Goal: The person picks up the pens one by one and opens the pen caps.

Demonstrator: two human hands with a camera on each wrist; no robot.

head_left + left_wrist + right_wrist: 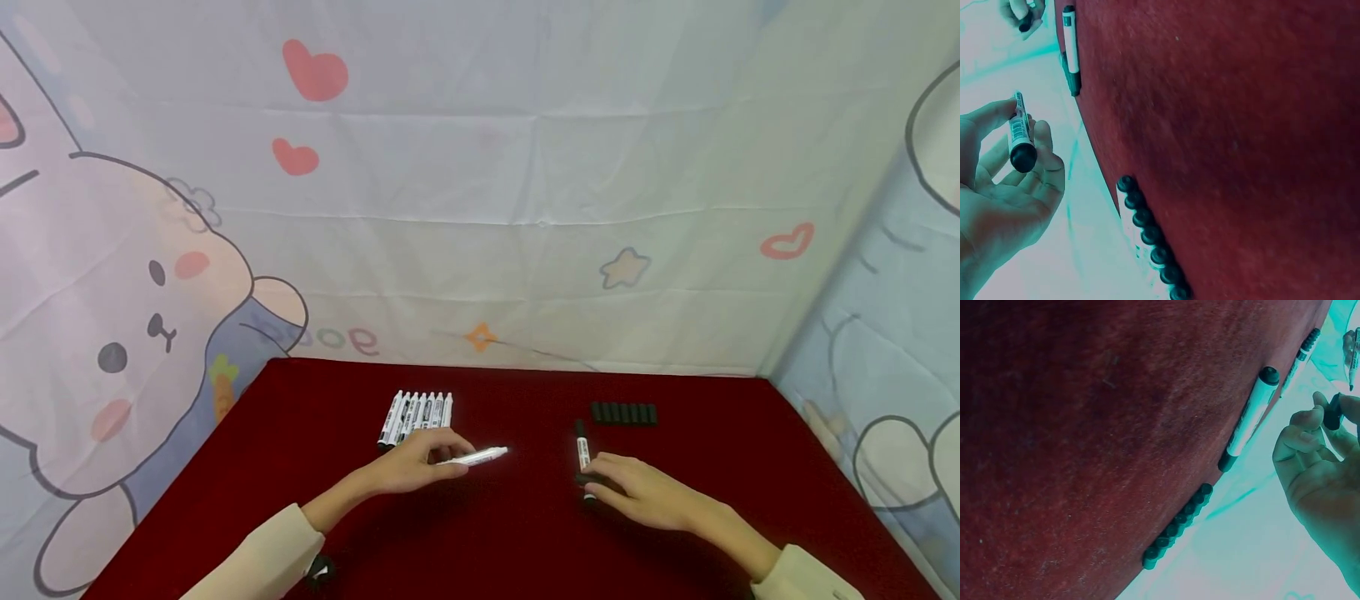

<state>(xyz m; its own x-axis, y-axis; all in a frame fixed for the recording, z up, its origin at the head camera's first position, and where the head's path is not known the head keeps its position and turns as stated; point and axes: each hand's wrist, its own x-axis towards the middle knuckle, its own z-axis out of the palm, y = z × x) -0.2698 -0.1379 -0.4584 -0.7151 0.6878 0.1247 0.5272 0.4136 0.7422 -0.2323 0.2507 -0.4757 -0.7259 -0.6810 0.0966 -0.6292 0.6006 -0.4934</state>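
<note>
In the head view, my left hand [417, 461] pinches a white marker [480, 456] between thumb and fingers, above the cloth. Its black rear end [1023, 157] faces the left wrist camera, and its other end bears no black cap. To the right, my right hand [647, 493] holds a small black marker cap [1333, 412] with thumb and fingertips. Just beyond those fingers lies another marker [582, 448] with a black cap on its far end; the hand partly covers it in the head view. The two hands are apart.
Several white markers [415, 414] lie side by side beyond the left hand. A row of black caps [624, 414] lies at the back right. Dark red cloth [517, 533] covers the table, with a printed curtain [525, 250] behind. A dark object [321, 569] shows by the left sleeve.
</note>
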